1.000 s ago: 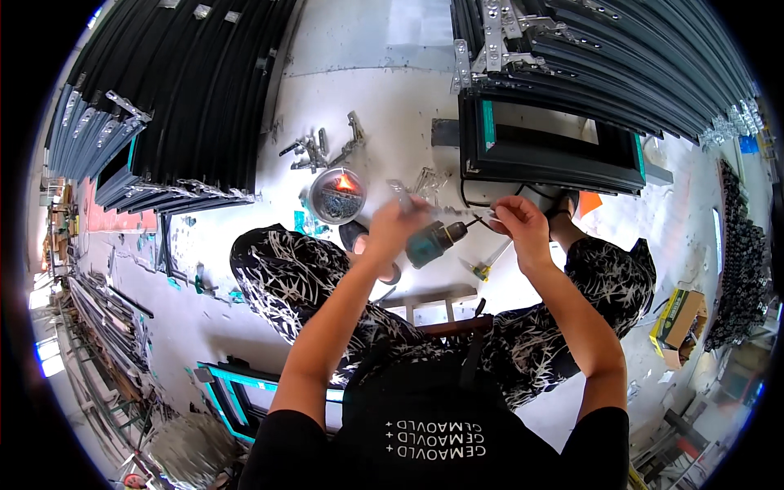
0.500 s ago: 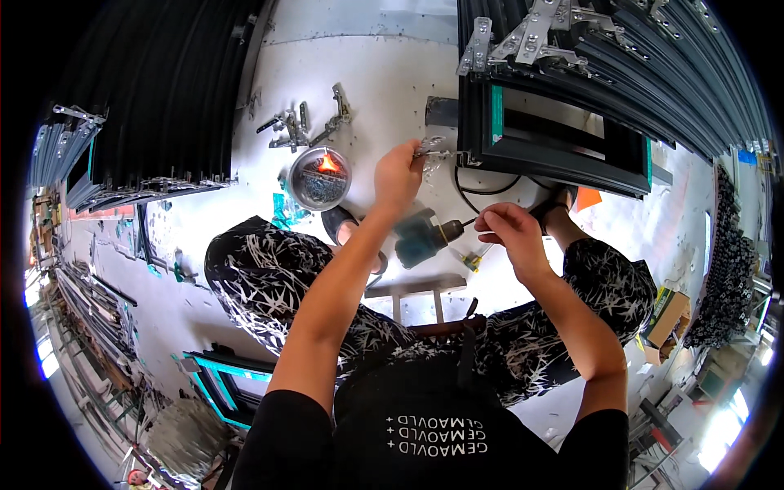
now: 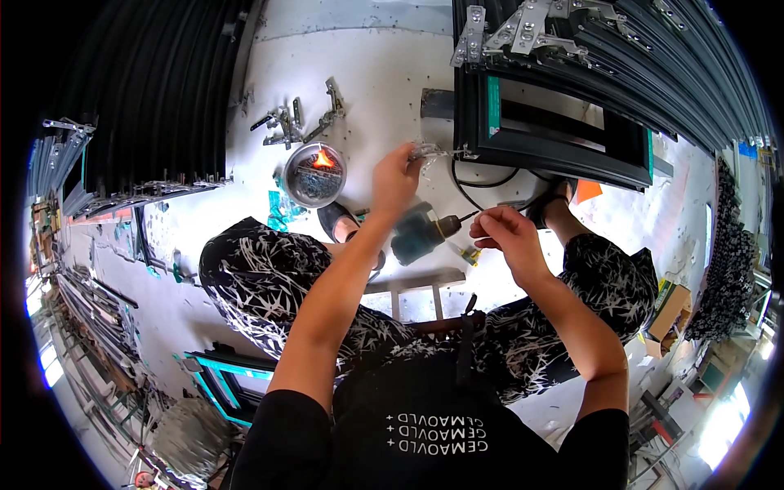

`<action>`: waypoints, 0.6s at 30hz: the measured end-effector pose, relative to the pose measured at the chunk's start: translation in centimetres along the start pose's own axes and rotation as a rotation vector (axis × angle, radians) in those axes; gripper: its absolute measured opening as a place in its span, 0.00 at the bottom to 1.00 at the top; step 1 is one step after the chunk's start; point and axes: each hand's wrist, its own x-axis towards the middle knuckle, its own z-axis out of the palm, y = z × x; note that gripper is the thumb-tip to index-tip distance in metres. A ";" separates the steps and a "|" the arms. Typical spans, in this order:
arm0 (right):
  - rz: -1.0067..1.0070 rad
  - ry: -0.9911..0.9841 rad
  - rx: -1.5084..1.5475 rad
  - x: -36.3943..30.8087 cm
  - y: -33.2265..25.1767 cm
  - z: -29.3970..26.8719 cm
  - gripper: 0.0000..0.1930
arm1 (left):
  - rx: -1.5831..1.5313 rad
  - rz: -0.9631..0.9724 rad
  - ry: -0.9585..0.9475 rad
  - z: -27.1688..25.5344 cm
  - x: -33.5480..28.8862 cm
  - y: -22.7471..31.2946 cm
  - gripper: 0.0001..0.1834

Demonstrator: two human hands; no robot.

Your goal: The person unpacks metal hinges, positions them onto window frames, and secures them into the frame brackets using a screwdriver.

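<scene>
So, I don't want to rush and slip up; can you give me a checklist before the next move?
1. Bracket held: ok, in the left hand.
2. Bracket touching the frame: cannot tell; its far end reaches the frame's near corner in this view.
3. Right hand holding something: cannot tell; anything pinched there is too small to make out.
4. Drill gripped: not ok; neither hand is around its body.
5. Bowl upright: ok, with small parts inside.

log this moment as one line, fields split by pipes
left hand: holds metal bracket by corner of dark frame | right hand: near tip of power drill, grasp unclear | nearby: metal bowl left of power drill
</scene>
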 end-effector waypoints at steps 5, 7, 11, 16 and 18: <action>0.014 -0.005 -0.017 -0.4 0.0 0.4 0.09 | -0.219 -0.015 0.011 1.7 0.0 -1.9 0.09; 0.022 -0.016 -0.021 -0.6 0.5 0.7 0.09 | -0.309 -0.012 -0.001 2.8 0.5 -2.5 0.09; 0.030 -0.011 -0.065 -0.9 1.0 0.7 0.09 | -0.344 0.054 -0.084 6.4 0.9 -0.2 0.11; 0.031 -0.008 -0.068 -0.8 1.1 0.7 0.09 | -0.192 0.094 -0.103 7.2 1.2 1.5 0.14; 0.059 -0.021 -0.075 -0.8 1.0 0.6 0.09 | -0.178 0.138 -0.100 7.1 2.3 0.6 0.15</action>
